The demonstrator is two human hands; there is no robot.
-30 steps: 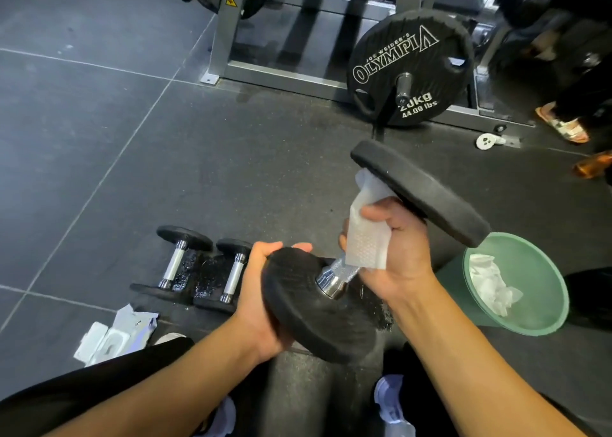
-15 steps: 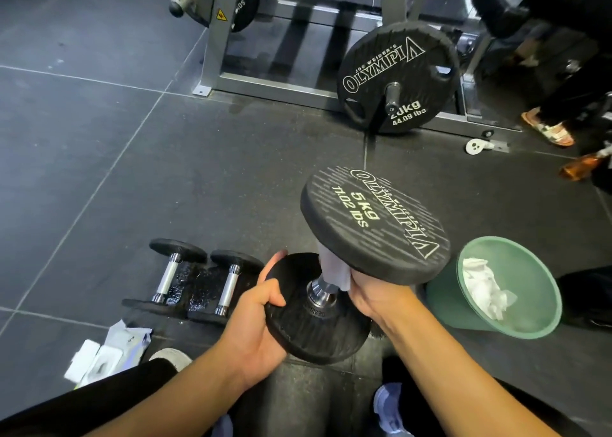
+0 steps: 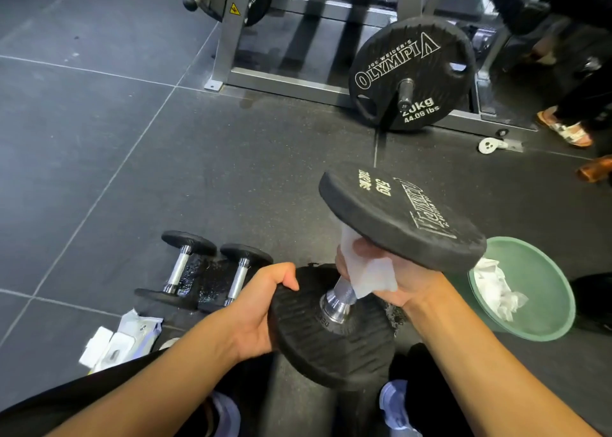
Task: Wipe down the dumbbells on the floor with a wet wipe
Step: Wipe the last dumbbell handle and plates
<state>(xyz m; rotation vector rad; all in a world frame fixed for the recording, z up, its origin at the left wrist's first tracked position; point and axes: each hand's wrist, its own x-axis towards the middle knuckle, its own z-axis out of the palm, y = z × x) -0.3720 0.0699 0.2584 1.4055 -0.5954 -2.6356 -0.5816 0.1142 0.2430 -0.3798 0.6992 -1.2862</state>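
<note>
Held dumbbell (image 3: 402,221): raised off the floor and tilted, its lower head toward the left hand, its upper head, marked 5 kg, up and to the right.
Left hand (image 3: 261,307): clenched on the rim of the lower head, thumb over the top edge.
Right hand (image 3: 394,277): its grip is closed around the chrome handle, just below the upper head, with the wet wipe pressed under the fingers.
Wet wipe (image 3: 369,274): white, wrapped round the handle, one corner sticking up beside the upper head.
Small dumbbells (image 3: 205,268): two, laid side by side on the floor (image 3: 99,158) to the left of the held one, on a wet patch.
Wipe packet (image 3: 121,342): on the floor, near the left forearm.
Green bin (image 3: 559,304): on the floor to the right, crumpled white wipes inside.
Weight plate (image 3: 410,72): 20 kg, mounted on a grey rack at the far side.
</note>
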